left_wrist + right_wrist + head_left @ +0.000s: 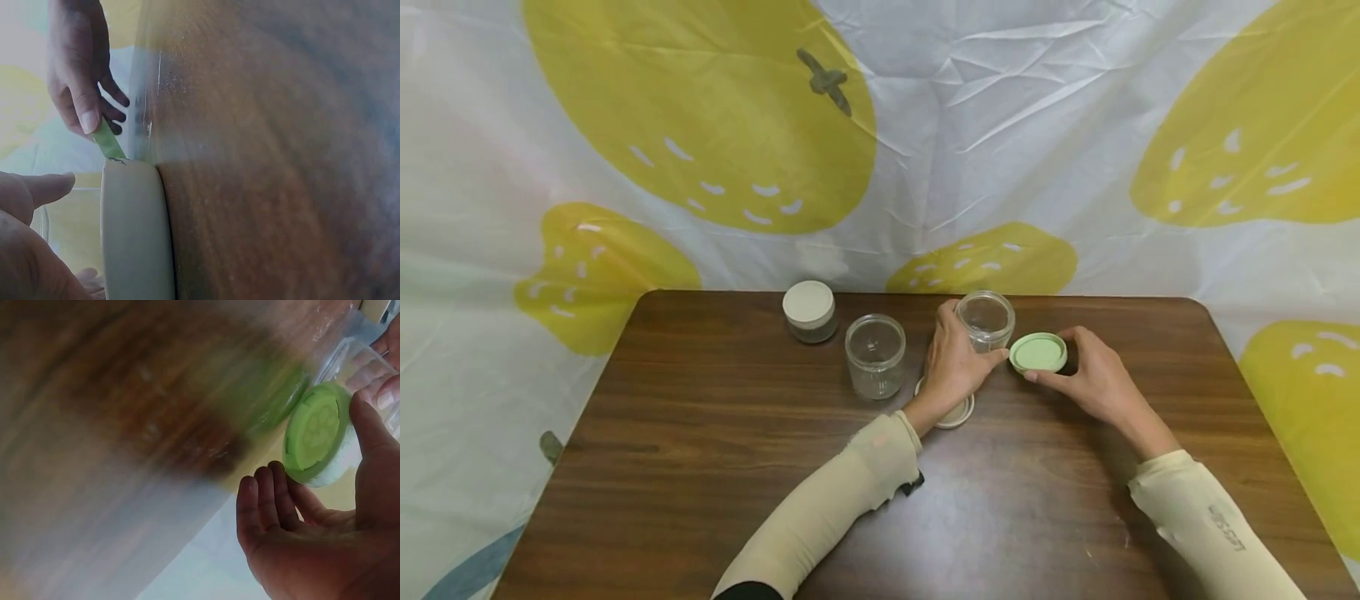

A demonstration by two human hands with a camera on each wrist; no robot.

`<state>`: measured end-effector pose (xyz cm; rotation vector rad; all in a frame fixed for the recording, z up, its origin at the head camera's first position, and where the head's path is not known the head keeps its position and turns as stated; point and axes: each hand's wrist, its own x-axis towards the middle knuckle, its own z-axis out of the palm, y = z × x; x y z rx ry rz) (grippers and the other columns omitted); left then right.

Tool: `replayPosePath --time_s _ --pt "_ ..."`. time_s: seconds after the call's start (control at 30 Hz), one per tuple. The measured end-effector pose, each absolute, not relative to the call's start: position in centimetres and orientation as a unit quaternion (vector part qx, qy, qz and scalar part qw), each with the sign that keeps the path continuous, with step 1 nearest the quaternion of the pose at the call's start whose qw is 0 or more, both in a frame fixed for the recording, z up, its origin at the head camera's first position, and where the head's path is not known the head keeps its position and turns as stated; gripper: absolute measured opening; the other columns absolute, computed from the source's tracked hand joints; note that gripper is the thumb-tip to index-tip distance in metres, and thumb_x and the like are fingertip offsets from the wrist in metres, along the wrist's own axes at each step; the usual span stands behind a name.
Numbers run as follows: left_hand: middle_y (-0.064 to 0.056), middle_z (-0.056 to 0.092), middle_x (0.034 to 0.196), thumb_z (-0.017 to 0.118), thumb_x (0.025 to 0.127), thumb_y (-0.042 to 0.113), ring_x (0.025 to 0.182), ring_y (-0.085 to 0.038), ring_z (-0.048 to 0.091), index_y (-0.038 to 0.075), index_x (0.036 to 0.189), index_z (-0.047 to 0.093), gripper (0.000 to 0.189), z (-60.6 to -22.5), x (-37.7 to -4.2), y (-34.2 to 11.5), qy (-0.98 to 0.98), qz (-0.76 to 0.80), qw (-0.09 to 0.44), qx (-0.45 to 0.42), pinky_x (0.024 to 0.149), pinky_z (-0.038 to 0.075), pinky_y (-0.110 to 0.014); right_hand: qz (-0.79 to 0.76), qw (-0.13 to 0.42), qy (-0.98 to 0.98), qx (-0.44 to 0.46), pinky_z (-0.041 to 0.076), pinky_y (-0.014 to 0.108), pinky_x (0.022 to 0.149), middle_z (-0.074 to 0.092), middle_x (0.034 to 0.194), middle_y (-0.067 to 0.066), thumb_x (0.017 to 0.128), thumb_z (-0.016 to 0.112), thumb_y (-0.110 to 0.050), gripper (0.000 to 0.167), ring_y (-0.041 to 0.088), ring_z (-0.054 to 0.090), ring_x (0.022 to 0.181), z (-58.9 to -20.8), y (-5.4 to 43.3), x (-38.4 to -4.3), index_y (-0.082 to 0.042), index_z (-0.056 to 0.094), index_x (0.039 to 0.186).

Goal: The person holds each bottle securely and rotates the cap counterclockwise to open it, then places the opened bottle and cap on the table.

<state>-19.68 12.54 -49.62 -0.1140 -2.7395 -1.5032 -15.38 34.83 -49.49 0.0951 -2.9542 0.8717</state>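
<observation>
- While pinching the green lid (1038, 354) at its edge between thumb and forefinger, hold the right hand (1097, 377) light: just enough squeeze to steady the rim, the other fingers loosely bent and well out of the way.
- Over to the left hand (955, 354), curled round the open glass jar (987, 318), thumb along the near side, fingers behind. Best to brace firmly here, upright, no rocking.
- Green lid just beside that jar, on its right, apparently raised off the table (700, 500). Touching the glass or not? Cannot tell.
- Fitting or removing? Impossible to say from this. If fitting, level the lid first, centre over the mouth, then press evenly all round, never from one edge.
- Careful with the left wrist, right above the pale-rimmed lid (957, 413) lying on the table! Lift rather than drag, to avoid a nudge.
- Farther left, a ribbed glass jar (876, 358) and, beyond, a white-lidded jar (809, 310), both ungripped. Mind the left knuckles near the ribbed one.
</observation>
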Motion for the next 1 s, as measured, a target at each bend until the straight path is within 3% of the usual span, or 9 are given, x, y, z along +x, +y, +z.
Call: replayPosePath --time_s 0.2,0.67,1.0 --pt "-0.007 0.059 0.145 0.096 0.075 0.033 0.127 -0.029 0.066 0.019 0.153 0.034 0.1 -49.6 -19.8 12.3 -0.874 -0.485 0.006 -0.034 0.099 0.057 -0.045 0.255 0.046 -0.965 0.046 0.048 0.059 0.089 0.062 0.12 0.027 0.083 0.088 -0.048 0.072 0.042 0.058 0.11 -49.8 34.9 -15.4 0.006 0.064 0.125" --pt "-0.008 0.059 0.148 0.095 0.077 0.031 0.132 -0.028 0.063 0.018 0.156 0.033 0.101 -49.3 -19.5 11.9 -0.874 -0.483 -0.017 -0.052 0.104 0.055 -0.045 0.229 -0.009 -0.972 0.048 0.051 0.059 0.09 0.059 0.12 0.029 0.084 0.086 -0.052 0.084 0.04 0.058 0.107 -49.7 35.1 -14.8 0.011 0.06 0.132" --pt "-0.01 0.041 0.162 0.095 0.076 0.036 0.141 -0.031 0.056 0.013 0.163 0.023 0.115 -48.5 -19.1 11.6 -0.874 -0.481 0.012 -0.076 0.11 0.054 -0.045 0.215 -0.021 -0.975 0.059 0.05 0.063 0.092 0.058 0.121 0.031 0.084 0.087 -0.048 0.084 0.047 0.057 0.112 -49.7 34.7 -15.2 0.012 0.058 0.134"
